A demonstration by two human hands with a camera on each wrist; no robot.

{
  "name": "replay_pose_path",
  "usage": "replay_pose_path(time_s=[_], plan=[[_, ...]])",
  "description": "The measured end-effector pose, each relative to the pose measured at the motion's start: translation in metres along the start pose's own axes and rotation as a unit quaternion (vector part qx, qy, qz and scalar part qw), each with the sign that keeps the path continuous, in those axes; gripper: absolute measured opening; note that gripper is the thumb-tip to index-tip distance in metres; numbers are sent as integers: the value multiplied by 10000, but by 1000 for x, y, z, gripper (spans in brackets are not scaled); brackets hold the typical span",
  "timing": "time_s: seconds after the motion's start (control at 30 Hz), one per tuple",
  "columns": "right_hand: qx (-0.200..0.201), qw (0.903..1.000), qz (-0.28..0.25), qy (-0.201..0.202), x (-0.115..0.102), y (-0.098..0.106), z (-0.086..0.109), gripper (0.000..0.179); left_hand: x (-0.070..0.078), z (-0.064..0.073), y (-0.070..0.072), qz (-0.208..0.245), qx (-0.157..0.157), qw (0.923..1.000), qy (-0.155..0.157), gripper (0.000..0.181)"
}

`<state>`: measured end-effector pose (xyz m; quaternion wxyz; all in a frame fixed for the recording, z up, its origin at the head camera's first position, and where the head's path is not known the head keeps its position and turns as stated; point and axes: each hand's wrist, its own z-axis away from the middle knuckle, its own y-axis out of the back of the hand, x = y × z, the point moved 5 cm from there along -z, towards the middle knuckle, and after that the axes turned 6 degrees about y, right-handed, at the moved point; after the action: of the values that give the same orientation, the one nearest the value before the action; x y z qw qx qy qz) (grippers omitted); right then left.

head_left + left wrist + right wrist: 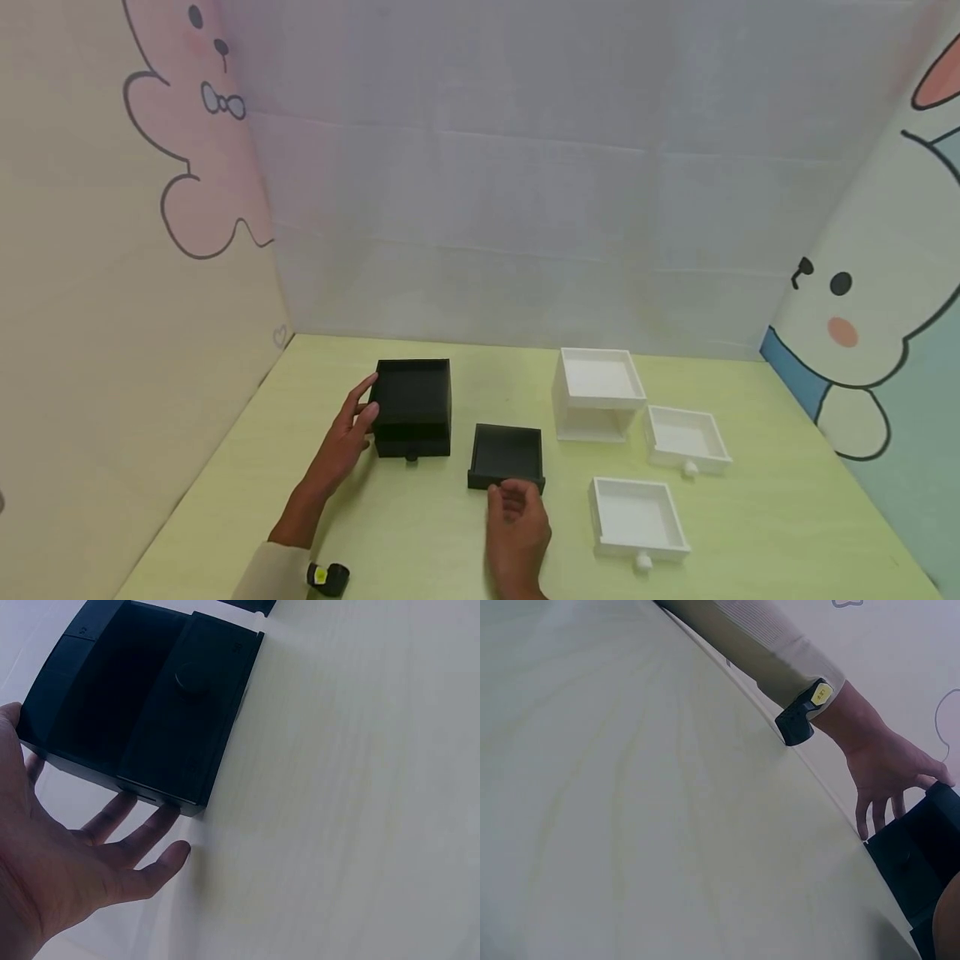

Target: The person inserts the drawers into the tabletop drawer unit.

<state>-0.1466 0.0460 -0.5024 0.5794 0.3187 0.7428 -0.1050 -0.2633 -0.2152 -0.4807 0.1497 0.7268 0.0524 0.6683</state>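
Note:
A small black cabinet (411, 404) stands on the table with a drawer in its lower slot, its round knob (193, 678) facing front. The upper slot is vacant. My left hand (347, 440) touches the cabinet's left side with spread fingers, the thumb near the top edge. To the right lies a loose black drawer (507, 452), open side up. My right hand (519, 533) is at its front edge, fingers curled and pinching where the knob is hidden. In the right wrist view, only a bit of that hand (949, 922) shows beside the black cabinet (919, 851).
A white cabinet (600, 375) with a vacant slot stands at the right. Near it lie two loose white drawers, one behind (686, 435) and another in front (637, 517). Walls with cartoon prints close off the table (420, 533) at back and sides.

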Motion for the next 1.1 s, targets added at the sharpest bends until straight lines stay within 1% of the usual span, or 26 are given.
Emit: replay_pose_path(time_s=[0.13, 0.3, 0.53, 0.63, 0.7, 0.83, 0.93, 1.1], plan=[[86, 9999, 20, 79, 2, 3, -2, 13, 1, -1, -1, -80, 42, 9999, -50, 49], [153, 9998, 19, 141, 2, 5, -3, 13, 2, -1, -1, -62, 82, 9999, -47, 48], [151, 9998, 130, -29, 4, 6, -4, 15, 0, -1, 0, -130, 38, 9999, -60, 49], [72, 9997, 228, -65, 4, 5, -6, 16, 0, 1, 1, -183, 72, 9998, 60, 49], [36, 9994, 340, -73, 5, 5, -8, 16, 4, 2, 1, -186, 97, 9997, 126, 50], [-14, 9983, 556, -155, 7, 5, -10, 16, 17, 8, 0, -178, 92, 9996, 212, 51], [-147, 9977, 608, -264, 11, 4, -11, 15, 25, 13, 0, -224, 111, 9994, 241, 51], [-622, 9963, 449, -392, 19, 1, -17, 13, 28, 15, 0, -202, 120, 9995, 226, 52]])
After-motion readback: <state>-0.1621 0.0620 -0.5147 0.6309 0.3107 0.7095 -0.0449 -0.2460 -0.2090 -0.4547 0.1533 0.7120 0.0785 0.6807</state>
